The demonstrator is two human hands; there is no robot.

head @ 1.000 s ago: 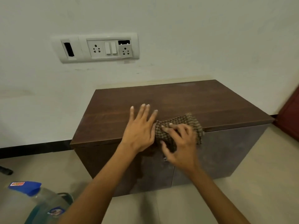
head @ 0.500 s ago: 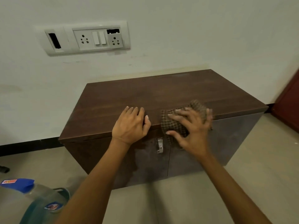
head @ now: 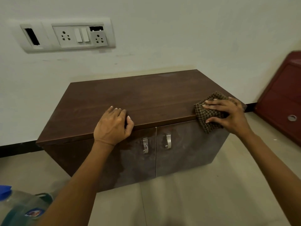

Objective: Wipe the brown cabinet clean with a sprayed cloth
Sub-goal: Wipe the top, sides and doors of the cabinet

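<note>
1. Pressing down on a checked cloth [head: 210, 111] is the right hand [head: 231, 116], fingers [head: 211, 101] spread flat over it, not really gripping, more like pinning it.
2. That cloth sits at the front right corner of the brown cabinet [head: 138, 98], draped over the front edge so part of it hangs onto the right door.
3. Left hand [head: 112, 126] is parked on the front edge of the cabinet top, roughly mid-way along, fingers [head: 119, 111] loosely curled on the wood and thumb hooked over the lip. It's holding nothing.
4. Two metal handles [head: 167, 141] sit side by side where the doors meet, just below and right of the left hand.
5. Cabinet stands against the wall, with a switch and socket panel [head: 68, 36] above its left end.
6. A plastic bottle [head: 21, 207] with a blue cap is on the floor, bottom left, well apart from the cabinet.
</note>
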